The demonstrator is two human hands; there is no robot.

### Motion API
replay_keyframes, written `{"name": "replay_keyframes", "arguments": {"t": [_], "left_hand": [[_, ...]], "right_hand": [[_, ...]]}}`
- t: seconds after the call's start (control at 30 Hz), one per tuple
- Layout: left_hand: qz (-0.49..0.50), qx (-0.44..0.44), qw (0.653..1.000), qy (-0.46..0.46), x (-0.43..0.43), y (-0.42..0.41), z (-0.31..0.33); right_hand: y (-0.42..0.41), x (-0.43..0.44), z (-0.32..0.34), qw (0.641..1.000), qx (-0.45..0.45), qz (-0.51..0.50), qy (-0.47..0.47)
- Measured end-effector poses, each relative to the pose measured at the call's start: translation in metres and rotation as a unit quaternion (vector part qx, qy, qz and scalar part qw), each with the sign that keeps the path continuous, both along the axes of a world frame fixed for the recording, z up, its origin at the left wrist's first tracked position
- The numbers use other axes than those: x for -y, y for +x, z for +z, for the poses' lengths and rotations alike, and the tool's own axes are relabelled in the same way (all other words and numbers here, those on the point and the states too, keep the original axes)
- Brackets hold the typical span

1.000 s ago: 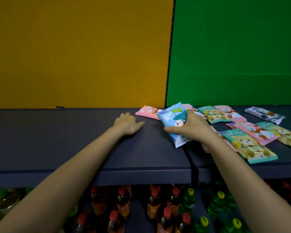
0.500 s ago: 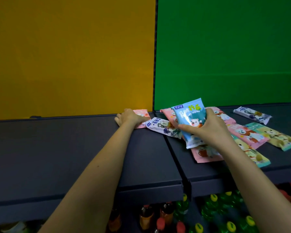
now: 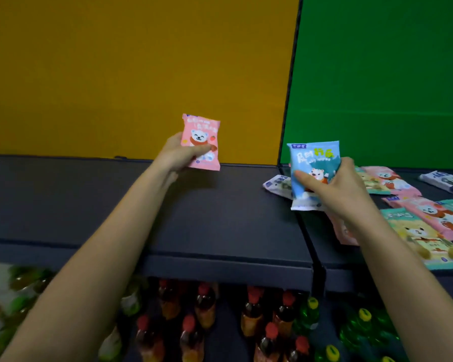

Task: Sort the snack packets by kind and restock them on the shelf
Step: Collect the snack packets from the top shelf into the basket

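Observation:
My left hand (image 3: 179, 152) holds a pink snack packet (image 3: 201, 141) upright above the back of the dark shelf top (image 3: 220, 226), in front of the yellow wall. My right hand (image 3: 335, 186) grips a blue snack packet (image 3: 311, 165) upright over the seam between the two shelf sections. On the right section lie several loose packets: a white one (image 3: 277, 184) partly behind the blue packet, pink ones (image 3: 387, 178), teal ones (image 3: 424, 239) and another white one (image 3: 445, 180).
A lower shelf holds bottles with red caps (image 3: 204, 307) and green bottles with yellow caps (image 3: 361, 322). A yellow panel (image 3: 141, 74) and a green panel (image 3: 382, 74) stand behind the shelf. A blurred pile of bottles (image 3: 19, 288) sits at lower left.
My left hand has picked the pink packet off the shelf and raised it upright. My right hand keeps hold of the blue packet, which sits slightly higher.

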State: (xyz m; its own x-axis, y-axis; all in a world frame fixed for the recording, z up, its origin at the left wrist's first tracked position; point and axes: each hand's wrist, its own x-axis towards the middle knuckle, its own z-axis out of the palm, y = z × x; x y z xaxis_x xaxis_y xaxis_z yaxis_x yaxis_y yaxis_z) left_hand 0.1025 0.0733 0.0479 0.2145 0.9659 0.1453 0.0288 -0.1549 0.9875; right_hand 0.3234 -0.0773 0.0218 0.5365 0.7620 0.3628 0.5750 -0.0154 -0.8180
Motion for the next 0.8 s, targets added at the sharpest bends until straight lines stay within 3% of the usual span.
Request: {"name": "replay_keyframes", "arguments": {"t": [0.17,0.37,0.57,0.8], "left_hand": [[0.107,0.038,0.993,0.035,0.074,-0.098,-0.009],[0.269,0.043,0.962,0.037,0.177,-0.241,-0.058],[0.452,0.037,0.891,0.008,0.306,-0.366,-0.119],[0.595,0.045,0.801,-0.053,0.447,-0.486,-0.194]], "right_hand": [[-0.068,-0.014,0.000,0.990,-0.042,0.135,0.023],[-0.195,-0.014,-0.018,0.949,-0.076,0.307,0.022],[-0.333,0.007,-0.053,0.888,-0.083,0.450,-0.045],[-0.495,0.060,-0.125,0.809,-0.079,0.570,-0.117]]}}
